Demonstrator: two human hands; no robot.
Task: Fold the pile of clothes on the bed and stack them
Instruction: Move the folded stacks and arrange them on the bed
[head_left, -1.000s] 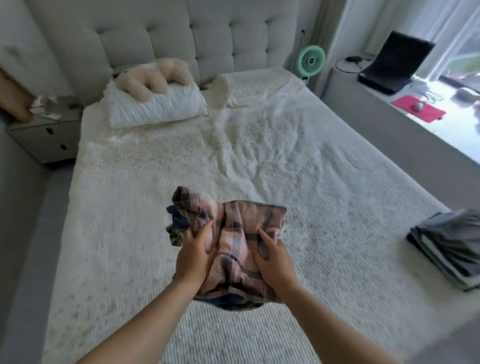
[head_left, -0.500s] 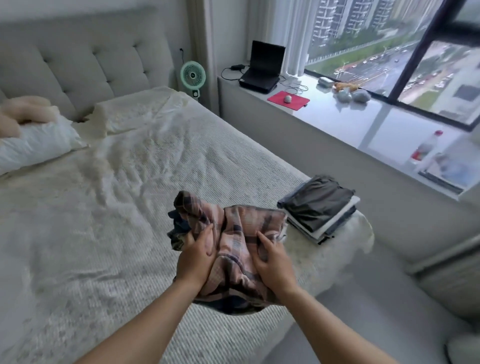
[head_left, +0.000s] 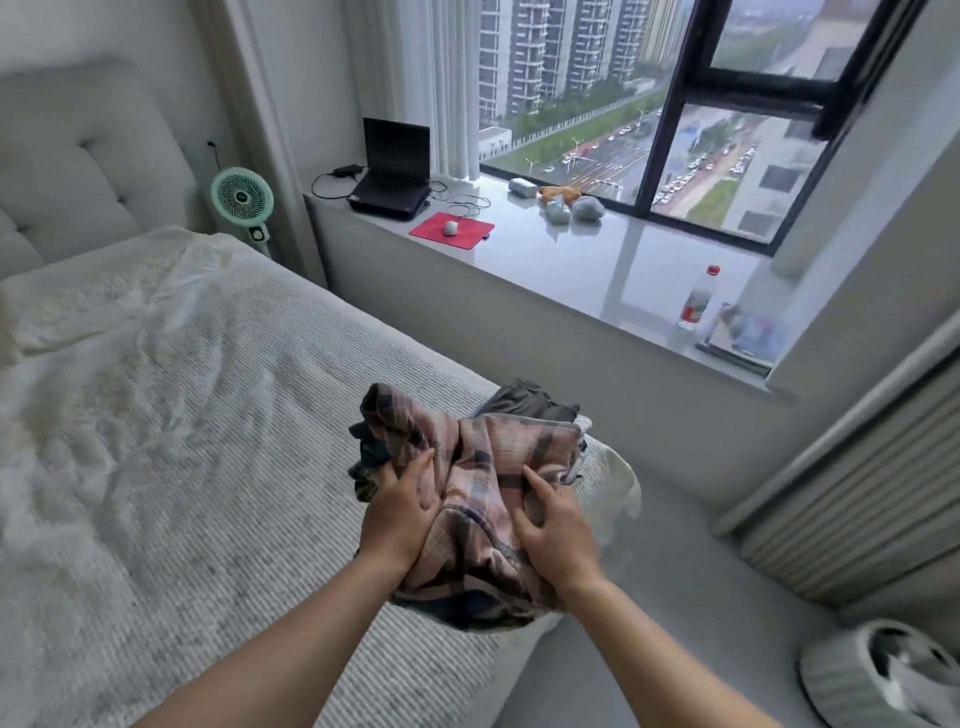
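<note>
Bedroom swung further right than half a second ago: headboard (head_left: 78, 166) and green fan (head_left: 242, 197) pushed left, window (head_left: 727, 119) and sill (head_left: 597, 260) with laptop (head_left: 392, 182), red mouse pad (head_left: 452, 228) and bottle (head_left: 696, 301) now larger. Left hand (head_left: 397, 514) and right hand (head_left: 553, 530) still gripping plaid shirt (head_left: 483, 467), folded, above ribbed bedspread (head_left: 208, 467). Folded stack (head_left: 530, 402), earlier clear to the right, now mostly hidden behind it.
</note>
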